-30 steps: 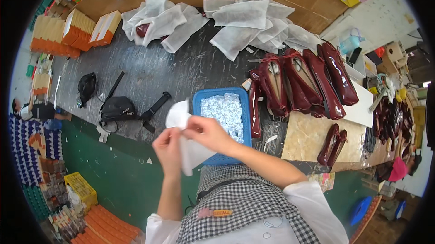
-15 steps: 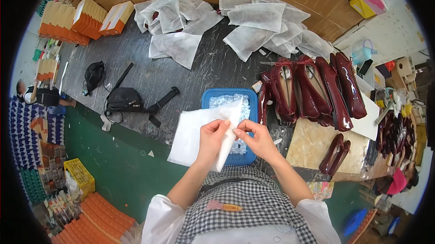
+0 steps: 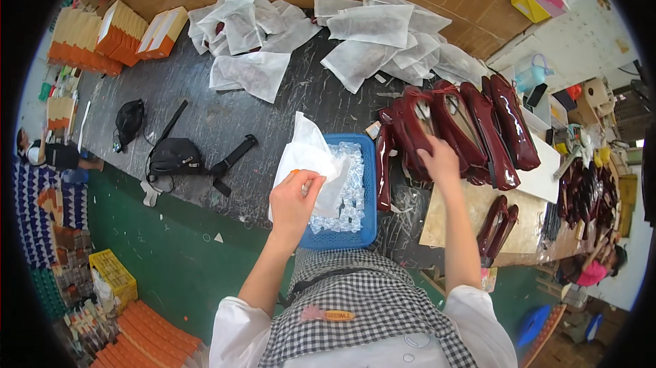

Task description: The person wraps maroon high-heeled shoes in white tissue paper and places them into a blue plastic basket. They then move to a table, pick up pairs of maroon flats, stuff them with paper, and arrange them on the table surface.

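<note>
Left hand [image 3: 295, 202]: fingers pinching a white bag [image 3: 306, 153]; corner pointing away, over the blue basket's [image 3: 370, 226] left side
Right hand [image 3: 441, 163]: at a dark red shoe [image 3: 411, 134], right of basket; cannot tell finger closure
Shoe axis: near-to-far, leaning left

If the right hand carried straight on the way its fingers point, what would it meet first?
Most likely the dark red shoe immediately ahead of the right hand; they may already be touching, but this single view leaves the depth unclear.
</note>
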`<action>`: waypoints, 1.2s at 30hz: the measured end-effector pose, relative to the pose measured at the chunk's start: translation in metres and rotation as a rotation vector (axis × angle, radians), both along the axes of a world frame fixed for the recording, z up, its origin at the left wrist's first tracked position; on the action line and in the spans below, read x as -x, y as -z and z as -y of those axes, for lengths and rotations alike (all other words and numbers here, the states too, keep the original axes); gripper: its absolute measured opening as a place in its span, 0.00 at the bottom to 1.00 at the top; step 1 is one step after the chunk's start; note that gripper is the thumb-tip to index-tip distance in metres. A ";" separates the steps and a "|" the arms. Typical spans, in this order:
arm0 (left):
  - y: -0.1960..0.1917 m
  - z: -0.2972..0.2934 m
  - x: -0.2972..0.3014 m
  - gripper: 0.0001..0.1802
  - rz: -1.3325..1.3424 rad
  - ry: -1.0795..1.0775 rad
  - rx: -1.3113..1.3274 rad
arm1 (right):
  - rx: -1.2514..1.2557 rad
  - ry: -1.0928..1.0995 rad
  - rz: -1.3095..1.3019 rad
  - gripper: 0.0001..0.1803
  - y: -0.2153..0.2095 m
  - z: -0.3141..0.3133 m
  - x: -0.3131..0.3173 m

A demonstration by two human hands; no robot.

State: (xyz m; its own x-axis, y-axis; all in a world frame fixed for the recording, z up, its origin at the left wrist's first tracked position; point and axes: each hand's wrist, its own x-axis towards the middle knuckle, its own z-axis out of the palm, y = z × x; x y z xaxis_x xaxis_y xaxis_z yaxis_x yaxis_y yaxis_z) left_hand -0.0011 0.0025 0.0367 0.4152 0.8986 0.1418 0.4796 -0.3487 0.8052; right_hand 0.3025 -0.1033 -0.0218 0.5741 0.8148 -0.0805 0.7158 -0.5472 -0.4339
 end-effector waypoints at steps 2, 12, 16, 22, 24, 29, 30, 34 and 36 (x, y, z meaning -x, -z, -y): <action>0.012 -0.009 0.010 0.05 -0.075 -0.024 -0.093 | -0.160 -0.075 -0.455 0.22 -0.037 0.016 0.002; -0.004 0.040 0.028 0.06 0.083 0.232 -0.114 | 0.164 -0.550 -0.887 0.15 -0.074 -0.003 0.140; -0.032 0.017 0.063 0.04 0.213 -0.234 0.201 | -0.554 -0.426 -1.191 0.25 -0.049 -0.109 0.199; -0.022 -0.014 0.085 0.04 0.663 -0.307 0.628 | -0.158 -0.672 -1.070 0.15 -0.079 -0.084 0.229; -0.001 -0.012 0.070 0.06 0.760 -0.183 0.741 | -0.158 -0.631 -0.997 0.12 -0.079 -0.067 0.214; -0.003 -0.018 0.033 0.09 0.780 -0.183 0.852 | -0.422 -0.552 -0.376 0.09 -0.077 0.004 0.130; -0.010 -0.020 0.025 0.11 0.719 -0.159 0.815 | -0.466 -0.548 -0.198 0.08 -0.084 0.021 0.103; -0.013 -0.008 0.011 0.09 0.458 0.114 0.684 | -0.331 0.047 0.493 0.16 -0.125 0.079 -0.005; -0.017 0.004 -0.004 0.06 0.402 0.147 0.667 | -0.109 0.207 0.560 0.21 -0.117 0.105 -0.039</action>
